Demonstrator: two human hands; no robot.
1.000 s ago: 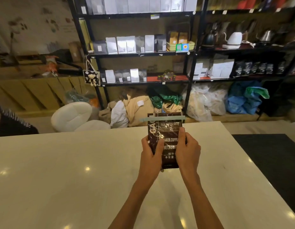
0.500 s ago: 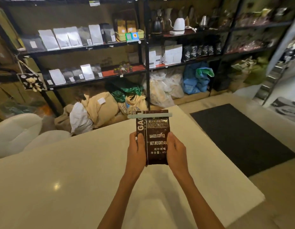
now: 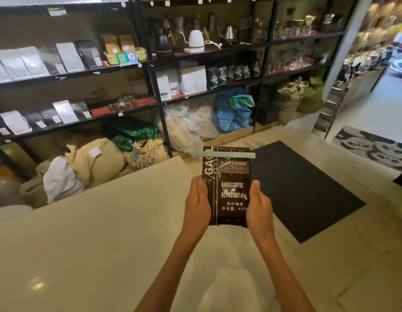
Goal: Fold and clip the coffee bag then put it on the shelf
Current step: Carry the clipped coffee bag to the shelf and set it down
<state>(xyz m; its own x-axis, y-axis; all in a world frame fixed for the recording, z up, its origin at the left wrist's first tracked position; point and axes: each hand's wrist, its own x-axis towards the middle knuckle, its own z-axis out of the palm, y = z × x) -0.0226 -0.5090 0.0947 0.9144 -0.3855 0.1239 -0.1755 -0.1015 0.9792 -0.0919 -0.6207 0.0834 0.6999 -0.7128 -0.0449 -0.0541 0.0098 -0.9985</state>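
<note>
I hold a dark brown coffee bag [image 3: 229, 188] upright above the right end of the white counter [image 3: 105, 233]. Its top is folded over, and a long pale green clip [image 3: 224, 154] lies across the fold. My left hand [image 3: 196, 204] grips the bag's left edge and my right hand [image 3: 259, 207] grips its right edge, thumbs on the front. Black metal shelves [image 3: 159, 97] stand across the room beyond the counter, holding rows of white, silver and dark bags.
Burlap sacks [image 3: 101, 161] and plastic bags [image 3: 191, 124] lie on the floor under the shelves. Kettles [image 3: 195, 41] stand on an upper shelf. A black ribbed mat [image 3: 301, 188] covers the floor right of the counter. A metal stepladder [image 3: 330, 104] leans at the right.
The view has swung right and moved along the counter. The bag stays in both hands and now hangs over the counter's right end, with the mat close beside it.
</note>
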